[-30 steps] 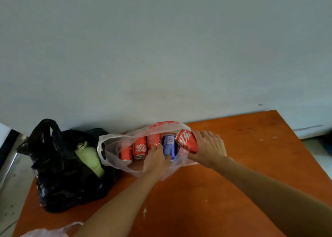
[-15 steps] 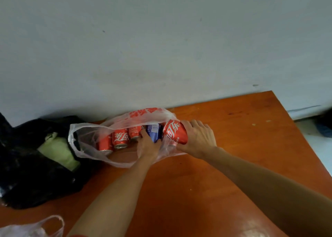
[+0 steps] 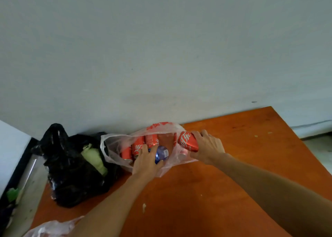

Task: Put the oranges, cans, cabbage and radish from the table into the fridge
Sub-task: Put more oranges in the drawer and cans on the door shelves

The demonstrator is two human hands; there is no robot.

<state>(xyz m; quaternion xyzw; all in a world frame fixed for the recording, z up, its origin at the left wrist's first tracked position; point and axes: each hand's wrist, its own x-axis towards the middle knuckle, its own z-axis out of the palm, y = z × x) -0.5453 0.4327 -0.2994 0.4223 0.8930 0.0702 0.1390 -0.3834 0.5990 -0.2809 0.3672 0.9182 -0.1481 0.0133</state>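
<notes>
A clear plastic bag [image 3: 115,147] with red print lies on the orange table [image 3: 233,147] by the wall. Inside it stand several red cans [image 3: 139,147]. My left hand [image 3: 146,162] reaches into the bag and grips a blue can [image 3: 162,153], tilted on its side. My right hand [image 3: 208,147] grips a red can [image 3: 187,140] at the bag's right edge, just above the plastic. A black bag [image 3: 71,174] to the left holds a pale green cabbage [image 3: 94,158], partly hidden. No oranges or radish can be made out.
A grey wall rises right behind the bags. Another clear plastic bag [image 3: 52,227] pokes in at the lower left. The table's left edge drops to a grey floor strip [image 3: 27,183] beside a white surface. Small crumbs [image 3: 143,207] lie on the table.
My left hand has closed round the blue can and tipped it over inside the bag. My right hand has lifted the red can slightly to the right. The camera view shifted.
</notes>
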